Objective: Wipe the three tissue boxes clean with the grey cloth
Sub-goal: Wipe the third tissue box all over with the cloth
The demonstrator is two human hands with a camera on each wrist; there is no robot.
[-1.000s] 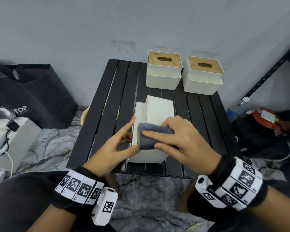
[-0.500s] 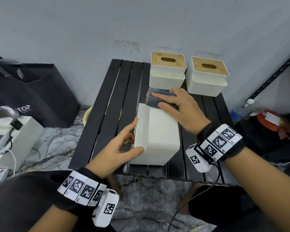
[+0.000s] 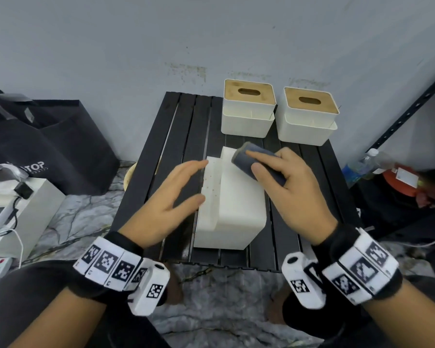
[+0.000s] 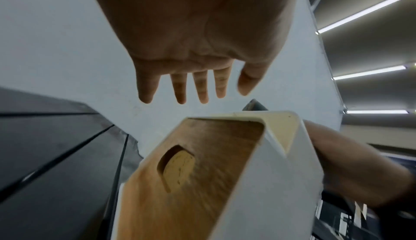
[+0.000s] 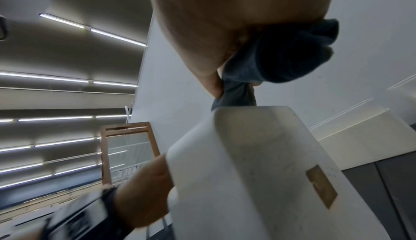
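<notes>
grey cloth [image 3: 258, 165], folded into a thick pad, sits on the far end of the near box [image 3: 232, 197], with the right hand [image 3: 290, 187] flat over it and its thumb and fingers pinching the folds, as the right wrist view shows. this white box lies on its side near the front of the black table [image 3: 158, 156], its wooden lid turned left; brown specks dot the stepped rim on that side. the left hand [image 3: 166, 204] is released, fingers straight and spread, the thumb tip at the rim and the rest just off it, so it steadies little.

to wipe well, i judge the left palm should press firmly against the lid side, since a box on its side can slide on slats under a stroke. run the pad in long, overlapping passes along the upper face, then work the folded edge into the step where the specks gather, and turn the box for each remaining face.

two more boxes [image 3: 249, 109] stand upright at the back by the wall [image 3: 211, 33], close together, awaiting their turn.
</notes>
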